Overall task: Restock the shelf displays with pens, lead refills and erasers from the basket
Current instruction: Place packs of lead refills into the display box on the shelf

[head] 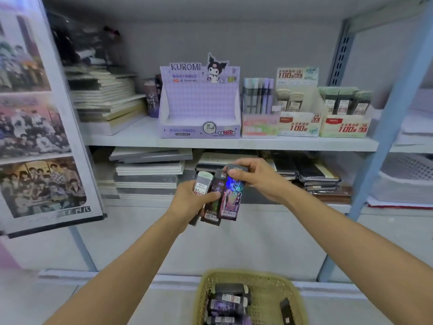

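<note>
Lettering reads KUROMI on the display box [199, 106]; your left hand [187, 202] grips refill packs [210, 214], your right hand [255, 177] pinches the front pack [230, 200].

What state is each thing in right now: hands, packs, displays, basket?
left hand: grips a fan of packs, held upright.
right hand: pinches the top of the holographic pack.
holographic pack: held by both hands, not yet shelved.
Kuromi display: upright, tray looks empty.
pen display: stocked, pens upright.
basket: partly filled.
</note>
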{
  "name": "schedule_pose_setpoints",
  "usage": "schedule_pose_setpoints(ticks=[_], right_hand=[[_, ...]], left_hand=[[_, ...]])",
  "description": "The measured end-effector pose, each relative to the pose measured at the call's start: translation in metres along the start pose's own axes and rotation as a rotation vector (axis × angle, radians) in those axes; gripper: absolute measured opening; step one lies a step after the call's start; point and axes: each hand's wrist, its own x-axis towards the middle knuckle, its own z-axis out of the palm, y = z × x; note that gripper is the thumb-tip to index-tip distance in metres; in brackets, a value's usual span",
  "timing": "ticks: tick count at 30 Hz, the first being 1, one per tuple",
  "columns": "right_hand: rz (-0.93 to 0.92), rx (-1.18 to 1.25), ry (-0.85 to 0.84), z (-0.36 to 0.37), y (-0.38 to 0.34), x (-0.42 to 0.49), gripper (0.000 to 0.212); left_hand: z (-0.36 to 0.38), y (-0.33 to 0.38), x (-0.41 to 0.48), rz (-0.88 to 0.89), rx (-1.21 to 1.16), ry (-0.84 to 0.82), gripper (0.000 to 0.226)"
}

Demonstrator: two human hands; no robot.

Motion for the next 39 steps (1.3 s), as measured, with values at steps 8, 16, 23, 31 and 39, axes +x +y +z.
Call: schedule_pose_setpoints(ticks=[8,16,23,31,39], right_hand=[[-0.352,0.018,0.397,-0.029,-0.118,0.076,0.016],[-0.398,-0.201,0.358,-0.011,-0.144,0.169,0.026],[-0.415,-0.471,0.327,0.012,-0.114,0.212,0.018],[-0.433,-0.526,0.286,0.007,-0.11,0.221,0.014],[-0.401,-0.603,0.211,0.003,-0.108,0.223,0.014]], left_hand=[[-0.074,0.093,0.042,0.309,-0.092,0.236,0.014],[-0.14,0.105,0.095,0.264,-0.306,0.407,0.024],[-0.151,0.089,0.118,0.218,-0.33,0.316,0.027],[-0.144,0.08,0.124,0.202,-0.126,0.154,0.018],[-0.137,0.076,0.126,0.216,0.054,0.144,0.016]])
